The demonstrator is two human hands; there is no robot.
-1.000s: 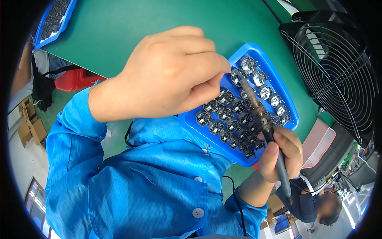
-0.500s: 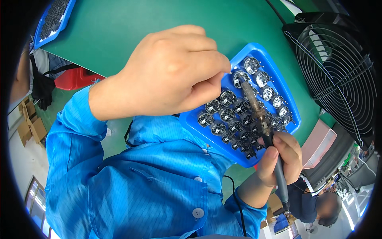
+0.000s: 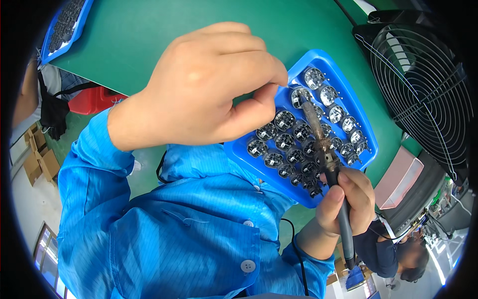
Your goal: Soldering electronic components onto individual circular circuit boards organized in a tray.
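A soldering iron [image 3: 318, 130] with a dark handle is gripped in my right hand [image 3: 348, 202]. Its tip touches or nearly touches a small round circuit board part [image 3: 300, 97] in the blue tray [image 3: 367, 117]. My left hand [image 3: 209, 84] hangs over the tray's left edge, thumb and forefinger pinched together beside that same part. A thin wire [image 3: 290, 87] seems to stick out from the pinch; most of it is hidden by the fingers. Several more round parts [image 3: 285, 121] stand in rows in the tray, some with short pins at the side.
On the green table [image 3: 149, 35], a black fan with a wire guard [image 3: 423, 99] stands at the right. A pink box [image 3: 399, 178] lies below it. Another blue tray [image 3: 64, 30] of dark parts sits at the far left. A co-worker [image 3: 391, 251] shows at lower right.
My left hand has shifted slightly up and left, its thumb a little lower from the forefinger. The iron's handle has swung slightly left, its tip staying at the same part.
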